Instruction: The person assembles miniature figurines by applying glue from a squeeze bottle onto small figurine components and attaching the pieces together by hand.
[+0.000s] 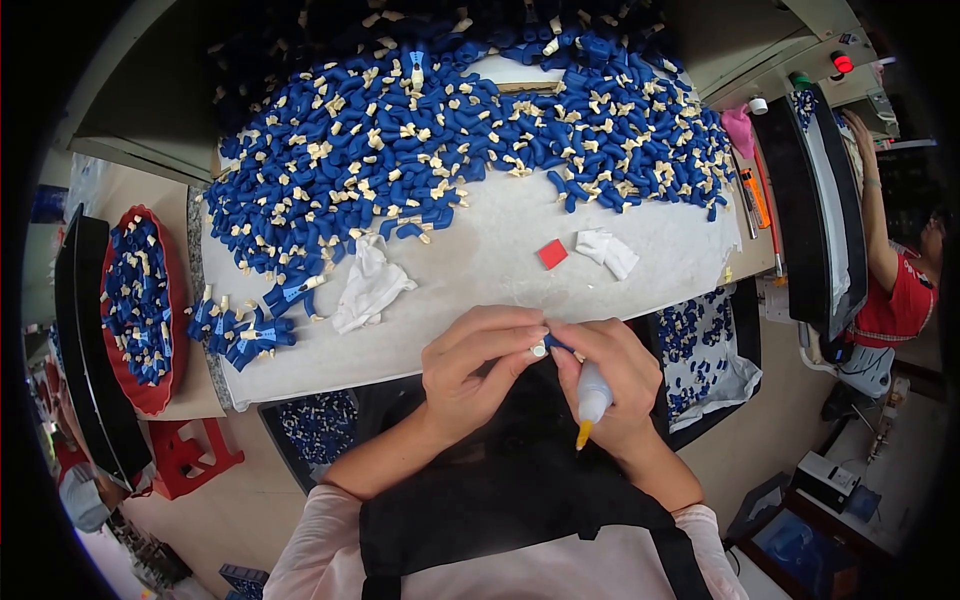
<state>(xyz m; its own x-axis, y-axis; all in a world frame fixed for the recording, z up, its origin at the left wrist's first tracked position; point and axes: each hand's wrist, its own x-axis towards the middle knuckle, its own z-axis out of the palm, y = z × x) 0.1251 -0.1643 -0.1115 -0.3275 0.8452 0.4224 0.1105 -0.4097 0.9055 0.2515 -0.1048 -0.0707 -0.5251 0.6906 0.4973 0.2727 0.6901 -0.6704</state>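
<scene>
In front of my chest, my left hand (468,365) is closed, its thumb and fingers pinching a small part with a pale round end (539,350). My right hand (622,378) meets it fingertip to fingertip, and a bit of blue (553,341) shows between the two. Held against the right palm is a small translucent squeeze bottle (594,392), its yellow tip pointing down toward me. The fingers hide most of the small part. Beyond my hands a big heap of small blue parts with cream ends (400,140), like figurine arms, covers the back of the white-covered table (480,235).
A white cloth (370,285), a red square (552,254) and a folded white wipe (607,252) lie on the table. Filled trays (320,425) sit below its front edge. At left is a red basket (165,300); at right, an orange cutter (757,200) and another person's arm (877,200).
</scene>
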